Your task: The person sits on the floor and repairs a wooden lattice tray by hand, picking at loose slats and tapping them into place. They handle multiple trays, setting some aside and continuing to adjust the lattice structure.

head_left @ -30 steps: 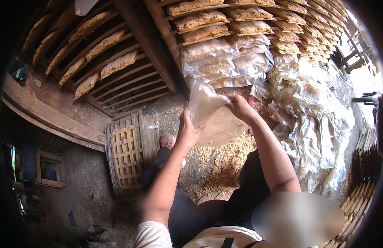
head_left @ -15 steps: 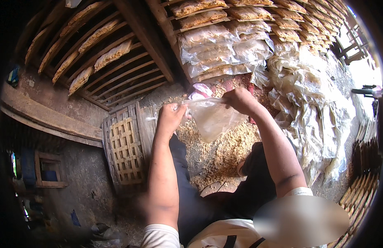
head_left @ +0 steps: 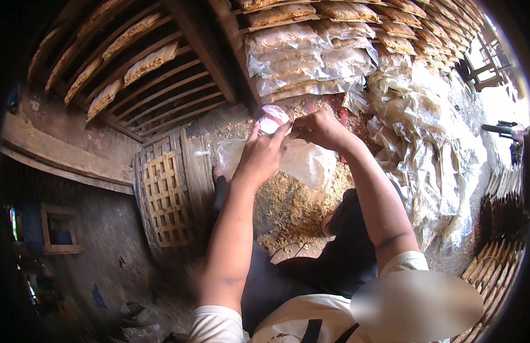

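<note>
A clear plastic bag [head_left: 310, 163] hangs spread out below my two hands. My left hand [head_left: 262, 153] is closed, fingertips drawn together on the bag's upper edge. Close beside it, my right hand [head_left: 323, 130] pinches the same edge, its fingers bent and partly hidden. Just beyond my left fingertips is a crumpled pink-and-white wrapper or cloth [head_left: 273, 118]; whether they touch it I cannot tell. Underneath, between my legs, a heap of yellowish crumbly grains [head_left: 296, 211] covers the floor.
A woven bamboo basket [head_left: 162, 194] stands at the left. Beyond my hands, filled plastic packs [head_left: 288, 57] are stacked in layers. Crumpled plastic sheets [head_left: 430, 137] pile up at the right. Slatted wooden racks [head_left: 173, 94] hold several packs at the upper left.
My left hand has moved right and slightly away from me, close to my right hand. The bag, earlier stretched between the hands, now hangs wider and reaches out left of my left hand.
</note>
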`<action>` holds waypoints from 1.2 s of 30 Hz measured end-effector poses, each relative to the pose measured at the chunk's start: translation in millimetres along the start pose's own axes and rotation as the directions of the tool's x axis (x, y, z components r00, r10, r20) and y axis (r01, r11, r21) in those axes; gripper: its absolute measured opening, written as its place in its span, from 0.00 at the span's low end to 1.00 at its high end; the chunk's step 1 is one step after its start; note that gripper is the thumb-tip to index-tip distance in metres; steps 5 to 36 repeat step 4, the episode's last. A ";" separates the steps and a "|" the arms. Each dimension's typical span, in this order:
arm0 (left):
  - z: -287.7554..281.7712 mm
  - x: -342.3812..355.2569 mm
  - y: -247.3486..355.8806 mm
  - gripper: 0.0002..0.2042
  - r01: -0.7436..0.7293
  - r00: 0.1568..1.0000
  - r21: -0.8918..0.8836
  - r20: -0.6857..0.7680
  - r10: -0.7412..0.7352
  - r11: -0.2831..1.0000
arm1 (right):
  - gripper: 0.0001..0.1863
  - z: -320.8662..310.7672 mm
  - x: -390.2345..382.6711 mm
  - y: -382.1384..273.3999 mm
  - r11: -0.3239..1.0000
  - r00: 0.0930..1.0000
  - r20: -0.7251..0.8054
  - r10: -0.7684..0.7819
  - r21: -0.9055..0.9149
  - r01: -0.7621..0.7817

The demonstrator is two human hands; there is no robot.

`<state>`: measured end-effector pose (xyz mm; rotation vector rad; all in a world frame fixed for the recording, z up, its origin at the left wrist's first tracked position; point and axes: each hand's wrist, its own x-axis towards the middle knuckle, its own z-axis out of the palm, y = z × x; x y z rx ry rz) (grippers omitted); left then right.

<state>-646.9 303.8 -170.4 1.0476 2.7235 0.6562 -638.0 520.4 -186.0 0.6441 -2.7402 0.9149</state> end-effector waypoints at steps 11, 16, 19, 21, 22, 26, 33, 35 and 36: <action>-13.3 14.5 -5.3 0.40 0.239 0.936 0.012 0.263 -0.234 0.971 | 0.14 -14.7 -0.3 10.9 0.991 0.969 0.208 0.135 -0.011 -0.136; -13.3 14.5 -5.3 0.40 0.239 0.936 0.012 0.263 -0.234 0.971 | 0.14 -14.7 -0.3 10.9 0.991 0.969 0.208 0.135 -0.011 -0.136; -13.3 14.5 -5.3 0.40 0.239 0.936 0.012 0.263 -0.234 0.971 | 0.14 -14.7 -0.3 10.9 0.991 0.969 0.208 0.135 -0.011 -0.136; -13.3 14.5 -5.3 0.40 0.239 0.936 0.012 0.263 -0.234 0.971 | 0.14 -14.7 -0.3 10.9 0.991 0.969 0.208 0.135 -0.011 -0.136; -13.3 14.5 -5.3 0.40 0.239 0.936 0.012 0.263 -0.234 0.971 | 0.14 -14.7 -0.3 10.9 0.991 0.969 0.208 0.135 -0.011 -0.136; -13.3 14.5 -5.3 0.40 0.239 0.936 0.012 0.263 -0.234 0.971 | 0.14 -14.7 -0.3 10.9 0.991 0.969 0.208 0.135 -0.011 -0.136; -13.3 14.5 -5.3 0.40 0.239 0.936 0.012 0.263 -0.234 0.971 | 0.14 -14.7 -0.3 10.9 0.991 0.969 0.208 0.135 -0.011 -0.136; -13.3 14.5 -5.3 0.40 0.239 0.936 0.012 0.263 -0.234 0.971 | 0.14 -14.7 -0.3 10.9 0.991 0.969 0.208 0.135 -0.011 -0.136; -13.3 14.5 -5.3 0.40 0.239 0.936 0.012 0.263 -0.234 0.971 | 0.14 -14.7 -0.3 10.9 0.991 0.969 0.208 0.135 -0.011 -0.136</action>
